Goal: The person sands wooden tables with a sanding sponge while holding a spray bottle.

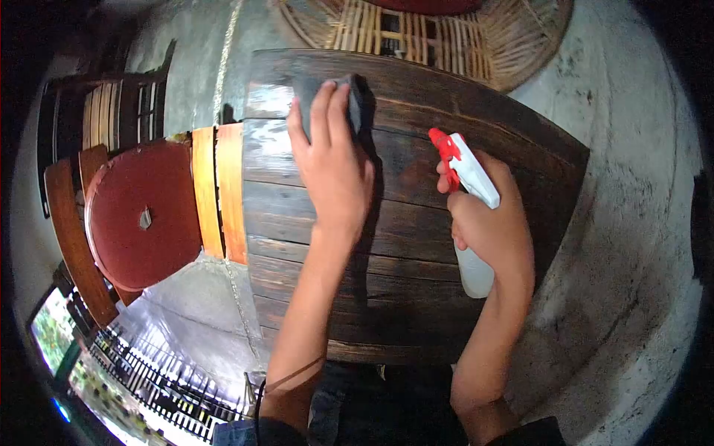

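Note:
My left hand (331, 175) presses a dark grey cloth (355, 104) against the far part of a dark wooden plank table (409, 223). Its fingers lie over the cloth, which looks folded and is partly hidden under them. Above the table's right side, my right hand (491, 223) grips a spray bottle (476, 273) around its neck. The bottle has a white and red trigger head (468, 171) that points away from me and a whitish translucent body. Light glares off the boards near the cloth.
Left of the table stand light wooden slats (218, 193) and a chair with a dark red seat (141, 215). A round woven rattan chair (476, 37) is beyond the far edge. Concrete floor (617, 245) lies to the right, and a railing (149, 379) appears at lower left.

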`<state>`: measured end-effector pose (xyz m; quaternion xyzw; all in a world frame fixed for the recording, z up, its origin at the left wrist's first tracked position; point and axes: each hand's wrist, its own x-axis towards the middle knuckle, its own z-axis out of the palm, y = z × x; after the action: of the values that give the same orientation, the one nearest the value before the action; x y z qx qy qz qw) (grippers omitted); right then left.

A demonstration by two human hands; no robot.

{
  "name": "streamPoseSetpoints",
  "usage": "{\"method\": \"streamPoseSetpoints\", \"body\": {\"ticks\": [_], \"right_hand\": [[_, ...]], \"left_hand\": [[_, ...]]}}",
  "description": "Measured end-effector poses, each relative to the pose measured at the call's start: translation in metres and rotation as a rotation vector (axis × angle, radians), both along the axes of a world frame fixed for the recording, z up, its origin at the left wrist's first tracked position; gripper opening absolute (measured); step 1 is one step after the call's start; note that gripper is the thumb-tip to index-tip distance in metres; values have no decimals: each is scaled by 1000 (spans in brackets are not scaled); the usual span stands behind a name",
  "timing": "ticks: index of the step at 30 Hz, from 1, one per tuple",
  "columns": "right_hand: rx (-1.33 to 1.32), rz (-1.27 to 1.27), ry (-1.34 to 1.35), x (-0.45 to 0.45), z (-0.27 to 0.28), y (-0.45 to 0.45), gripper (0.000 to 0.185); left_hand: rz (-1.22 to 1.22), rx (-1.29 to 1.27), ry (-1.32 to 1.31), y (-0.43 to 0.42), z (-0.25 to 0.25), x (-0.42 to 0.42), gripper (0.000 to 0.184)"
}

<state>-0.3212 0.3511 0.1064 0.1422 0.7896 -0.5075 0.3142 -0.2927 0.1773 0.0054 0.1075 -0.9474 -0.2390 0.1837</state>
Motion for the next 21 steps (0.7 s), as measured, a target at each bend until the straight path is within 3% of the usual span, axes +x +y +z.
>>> {"method": "streamPoseSetpoints", "body": {"ticks": [11,15,21], "right_hand": [[-59,-454,30,15,9,195,28],[5,-489,73,23,11,235,30],[31,-553,131,29,12,233,32]], "left_hand": [[-339,105,-52,251,2,-22,73],[-464,90,-15,328,-13,-38,53],[-538,81,32,342,-19,-54,57]]}}
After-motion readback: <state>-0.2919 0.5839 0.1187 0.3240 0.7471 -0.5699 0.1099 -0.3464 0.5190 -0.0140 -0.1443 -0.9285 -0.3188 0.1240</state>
